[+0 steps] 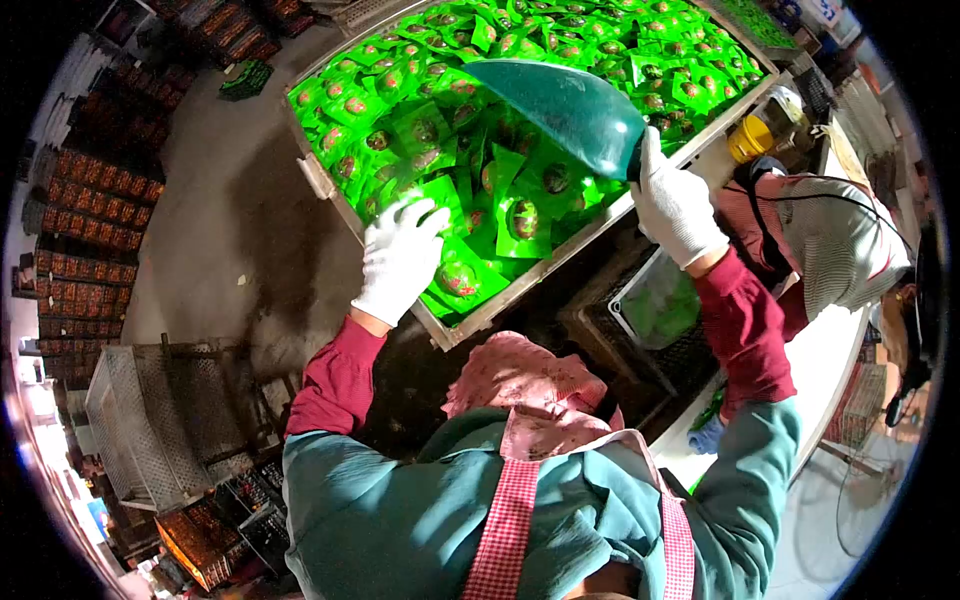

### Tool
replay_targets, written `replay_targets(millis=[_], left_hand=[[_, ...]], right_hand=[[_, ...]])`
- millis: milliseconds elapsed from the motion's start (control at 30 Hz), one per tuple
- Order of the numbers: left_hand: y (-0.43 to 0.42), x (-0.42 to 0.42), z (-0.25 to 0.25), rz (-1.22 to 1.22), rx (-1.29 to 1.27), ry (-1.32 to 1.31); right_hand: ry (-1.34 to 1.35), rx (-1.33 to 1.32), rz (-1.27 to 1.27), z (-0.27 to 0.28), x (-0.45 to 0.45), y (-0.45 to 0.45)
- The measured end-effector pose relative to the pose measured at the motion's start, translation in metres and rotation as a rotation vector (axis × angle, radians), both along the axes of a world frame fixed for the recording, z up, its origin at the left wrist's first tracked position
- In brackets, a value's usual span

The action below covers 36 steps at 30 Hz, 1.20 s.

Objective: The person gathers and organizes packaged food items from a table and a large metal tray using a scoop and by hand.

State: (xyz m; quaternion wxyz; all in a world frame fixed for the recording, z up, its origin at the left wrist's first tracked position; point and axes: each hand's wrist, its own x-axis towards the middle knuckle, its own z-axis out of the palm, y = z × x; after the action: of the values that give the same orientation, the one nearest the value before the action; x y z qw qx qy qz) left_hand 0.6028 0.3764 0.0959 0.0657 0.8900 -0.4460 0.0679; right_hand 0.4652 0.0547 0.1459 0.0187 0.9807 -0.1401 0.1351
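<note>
My right hand [675, 200], in a white glove, is wrapped round the handle of a dark green scoop [570, 110]. The scoop is tilted over a wide tray [541, 270] heaped with shiny green packets [525, 218] that have a dark oval print or window. My left hand [400, 255], also gloved in white, rests at the tray's near left side with its fingers spread on the packets. Just to the right of it lies a packet [459, 280] in the near corner. The packets under the left fingertips are partly hidden.
To the right are another person's covered head [830, 235] and a yellow bucket [752, 138]. Below the tray's right edge stands a crate with a clear liner [657, 300]. Stacked crates [95, 215] line the left wall, and a mesh crate [135, 425] sits lower left.
</note>
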Motion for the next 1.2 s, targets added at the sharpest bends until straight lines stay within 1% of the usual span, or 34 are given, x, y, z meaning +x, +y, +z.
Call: replay_targets(millis=[33, 100, 167, 233, 267, 300, 367, 400, 433, 467, 500, 533, 567, 600, 633, 667, 733, 767, 833, 867, 900, 933, 967, 1033, 1100, 1167, 1200], left_hand=[[0.002, -0.007, 0.010, 0.072, 0.018, 0.000], [0.006, -0.011, 0.013, 0.088, -0.055, -0.050], [-0.005, -0.019, 0.016, 0.019, -0.066, 0.017], [-0.015, -0.022, -0.012, -0.087, 0.011, 0.011], [-0.015, -0.025, -0.014, -0.110, 0.050, 0.018], [-0.013, -0.027, -0.014, -0.136, 0.086, 0.024], [-0.009, -0.046, 0.006, -0.085, 0.218, 0.130], [-0.001, -0.053, 0.000, -0.111, 0.186, 0.110], [0.003, -0.055, -0.001, -0.143, 0.157, 0.083], [0.006, -0.054, -0.002, -0.157, 0.103, 0.057], [0.009, -0.049, 0.000, -0.162, 0.108, 0.048], [0.013, -0.042, 0.006, -0.209, 0.096, 0.163], [0.009, -0.029, 0.015, -0.277, 0.073, 0.269], [0.003, -0.018, 0.030, -0.231, -0.021, 0.420], [0.002, -0.004, 0.031, -0.173, -0.134, 0.445], [-0.011, 0.002, 0.042, -0.078, -0.186, 0.356], [-0.032, 0.028, 0.037, -0.097, -0.218, 0.160], [-0.043, 0.036, 0.035, -0.099, -0.208, 0.063], [-0.053, 0.072, -0.006, -0.173, -0.072, -0.024], [-0.060, 0.079, -0.012, -0.157, -0.084, 0.076], [-0.059, 0.099, -0.028, -0.232, -0.219, 0.152], [-0.058, 0.105, -0.025, -0.125, -0.183, 0.197], [-0.052, 0.106, -0.016, -0.118, -0.171, 0.212], [-0.032, 0.111, -0.004, -0.021, -0.164, 0.044], [-0.007, 0.111, 0.007, 0.060, -0.085, -0.080], [0.010, 0.111, -0.012, 0.051, 0.155, -0.192], [0.017, 0.104, -0.017, 0.052, 0.259, -0.112]], right_hand=[[-0.015, 0.157, -0.033, -0.010, 0.000, 0.004], [-0.160, 0.313, -0.071, -0.041, 0.004, 0.008], [-0.314, 0.356, -0.088, -0.071, 0.022, 0.008], [-0.438, 0.400, -0.114, -0.088, 0.044, 0.007], [-0.376, 0.529, -0.196, -0.079, 0.048, 0.012], [-0.423, 0.603, -0.184, -0.080, 0.052, 0.010], [-0.478, 0.648, -0.203, -0.083, 0.052, 0.007], [-0.562, 0.624, -0.174, -0.098, 0.056, -0.001], [-0.558, 0.672, -0.188, -0.098, 0.055, -0.003], [-0.627, 0.770, -0.112, -0.098, 0.054, -0.005], [-0.697, 0.865, -0.038, -0.100, 0.052, -0.006], [-0.730, 0.954, -0.005, -0.085, 0.047, 0.002], [-0.622, 0.949, -0.106, -0.092, 0.047, -0.004], [-0.610, 0.785, -0.163, -0.100, 0.048, -0.008], [-0.616, 0.739, -0.188, -0.102, 0.050, -0.007], [-0.552, 0.706, -0.253, -0.103, 0.050, -0.007], [-0.540, 0.625, -0.243, -0.103, 0.053, -0.005], [-0.490, 0.645, -0.247, -0.098, 0.051, -0.003], [-0.423, 0.632, -0.227, -0.093, 0.049, 0.000], [-0.425, 0.669, -0.240, -0.089, 0.049, 0.002], [-0.449, 0.636, -0.234, -0.088, 0.047, 0.003], [-0.460, 0.658, -0.226, -0.090, 0.048, 0.002], [-0.467, 0.681, -0.213, -0.094, 0.048, 0.000], [-0.479, 0.664, -0.213, -0.105, 0.052, -0.005], [-0.492, 0.645, -0.204, -0.109, 0.053, -0.007], [-0.483, 0.704, -0.223, -0.105, 0.054, -0.006], [-0.486, 0.720, -0.204, -0.107, 0.054, -0.006]])
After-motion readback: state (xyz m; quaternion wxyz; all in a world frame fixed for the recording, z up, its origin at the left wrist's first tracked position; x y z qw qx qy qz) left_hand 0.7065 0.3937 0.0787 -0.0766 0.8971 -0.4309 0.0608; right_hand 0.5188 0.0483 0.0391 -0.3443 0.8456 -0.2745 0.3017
